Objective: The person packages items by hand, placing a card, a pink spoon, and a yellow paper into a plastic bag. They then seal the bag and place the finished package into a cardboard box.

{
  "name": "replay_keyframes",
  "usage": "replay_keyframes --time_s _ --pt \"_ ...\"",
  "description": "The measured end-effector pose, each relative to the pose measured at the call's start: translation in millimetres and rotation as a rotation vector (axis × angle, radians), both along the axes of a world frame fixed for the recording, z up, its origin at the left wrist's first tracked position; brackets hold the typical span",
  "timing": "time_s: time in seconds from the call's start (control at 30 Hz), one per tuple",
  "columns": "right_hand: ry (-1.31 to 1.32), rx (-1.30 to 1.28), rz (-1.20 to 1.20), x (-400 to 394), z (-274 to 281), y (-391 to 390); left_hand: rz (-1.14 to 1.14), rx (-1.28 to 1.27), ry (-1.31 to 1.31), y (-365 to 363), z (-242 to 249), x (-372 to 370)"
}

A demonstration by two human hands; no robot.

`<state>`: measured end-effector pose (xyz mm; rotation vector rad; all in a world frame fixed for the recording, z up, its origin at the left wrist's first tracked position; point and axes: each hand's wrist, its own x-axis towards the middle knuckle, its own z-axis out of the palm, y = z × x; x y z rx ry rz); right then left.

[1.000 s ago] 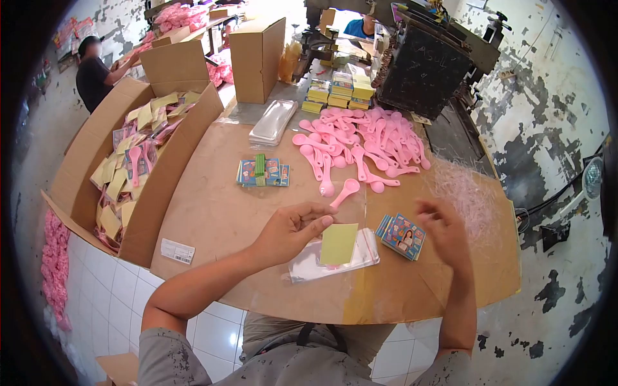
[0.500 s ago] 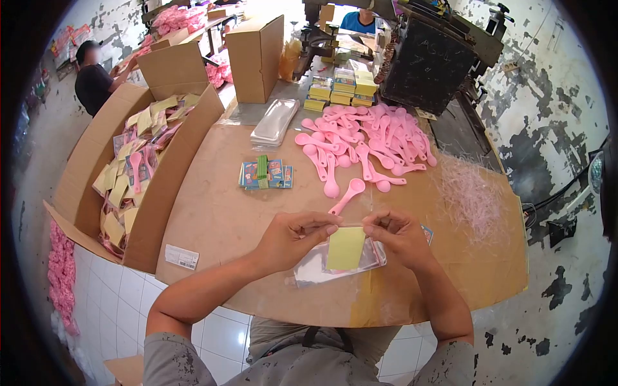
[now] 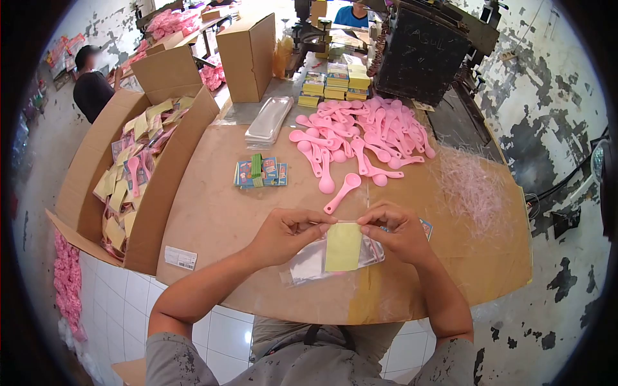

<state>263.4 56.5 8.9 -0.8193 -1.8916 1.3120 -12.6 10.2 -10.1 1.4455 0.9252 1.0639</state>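
Between my two hands hangs a pale yellow card, with a strip of clear film along its top edge. My left hand pinches the top left corner. At the top right corner, the fingers of my right hand are pinched together too. Clear plastic bags lie on the table under the card. Just beyond the fingertips rests a single pink measuring spoon. Part of a printed card shows beside my right hand.
A pile of pink spoons covers the table's far middle. Left of it are stacked clear bags and banded printed cards. A carton of packed goods stands left. Pink shreds lie right. A person is at far left.
The camera view has shifted slightly. Both hands still hold the yellow card by its top corners, and it hangs a little straighter.
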Motion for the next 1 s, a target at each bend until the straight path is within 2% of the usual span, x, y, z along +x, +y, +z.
replay_keyframes --time_s 0.07,0.17,0.27,0.4,0.5,0.57,0.67,0.73,0.8,0.87,0.97,1.0 --pt "0.017 0.019 -0.017 -2 0 -1 -0.021 -0.081 0.039 2 0 -2" --pt "0.023 0.005 -0.025 -2 -4 1 -0.019 -0.069 0.108 2 -3 -4" --pt "0.01 0.016 -0.03 -3 -5 1 0.001 0.04 -0.005 2 -6 1" --pt "0.008 0.032 -0.026 -3 -5 1 -0.016 0.018 0.05 3 -7 -3" --pt "0.185 -0.099 -0.058 -16 3 -12 -0.021 -0.035 0.092 2 1 -6" --pt "0.023 -0.112 0.064 -12 1 -12 -0.001 -0.052 0.118 2 3 -7" --pt "-0.105 -0.139 0.111 -4 -8 -9 -0.034 0.037 -0.009 6 1 -10" --pt "-0.131 -0.143 0.101 -4 -8 -8 0.093 0.023 -0.261 -1 16 8" --pt "-0.135 -0.128 0.093 -5 -1 -8 0.082 -0.001 -0.265 -4 20 11" --pt "-0.04 -0.14 0.084 -8 12 -12 -0.064 -0.028 -0.016 -5 18 -2" --pt "0.002 -0.051 0.014 -3 20 -11 -0.267 -0.155 0.051 8 6 -19" --pt "0.002 -0.004 -0.015 3 22 -8 -0.135 -0.148 0.081 8 17 -26"
